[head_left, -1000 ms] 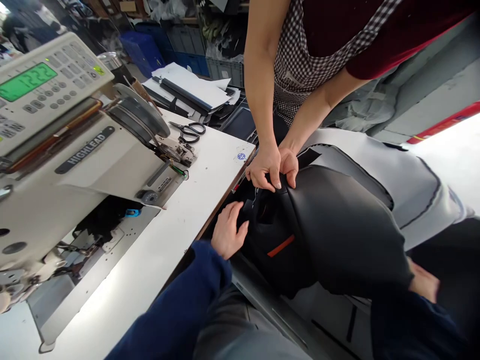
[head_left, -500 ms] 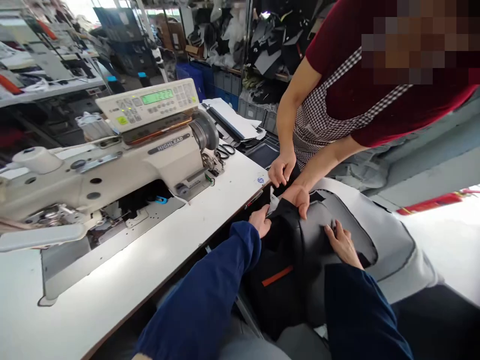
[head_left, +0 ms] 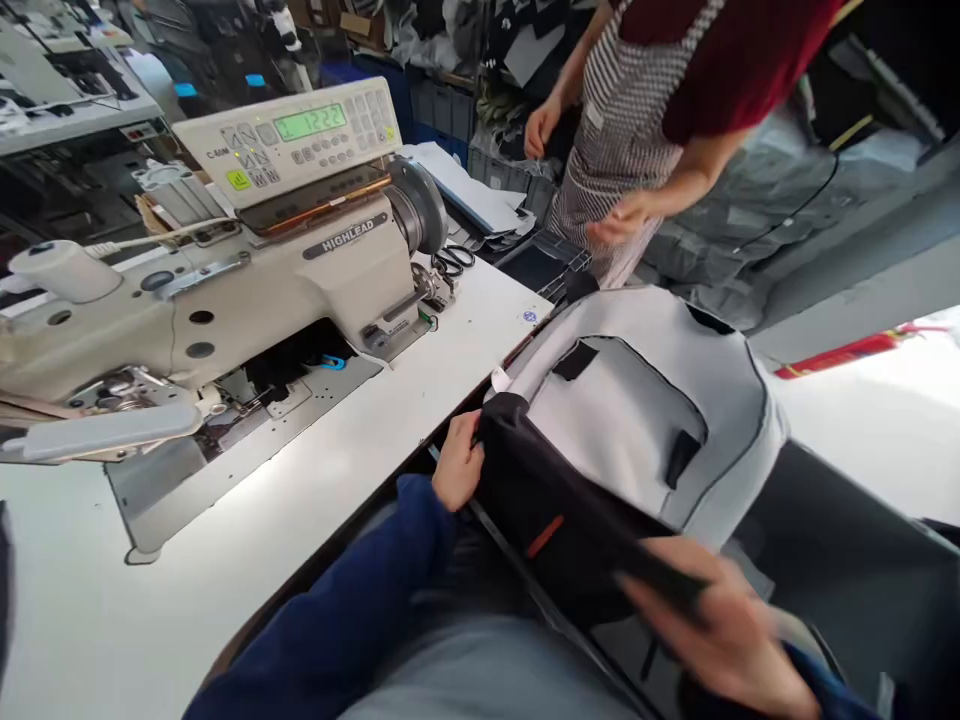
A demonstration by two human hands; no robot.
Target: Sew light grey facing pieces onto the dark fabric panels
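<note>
A black fabric piece (head_left: 555, 500) with a small orange-red strip lies across my lap, beside the table edge. My left hand (head_left: 459, 462) pinches its upper left corner. My right hand (head_left: 712, 620), blurred by motion, is wrapped round its lower right edge. Just beyond the black fabric, a light grey padded piece (head_left: 720, 390) with dark seams and black patches rests with its rounded end upward. A small white tag (head_left: 500, 379) sticks up near my left hand.
A sewing machine (head_left: 322, 270) with a lit display stands on the white table (head_left: 300, 480), scissors (head_left: 454, 260) behind it. Across from me stands a person in a checked apron (head_left: 630, 90), hands apart from the fabric. A dark grey bin (head_left: 862, 560) is at right.
The black fabric has been drawn down and left, uncovering more of the grey piece. My right hand has moved down and closed on its edge. The other person's hands have left the fabric.
</note>
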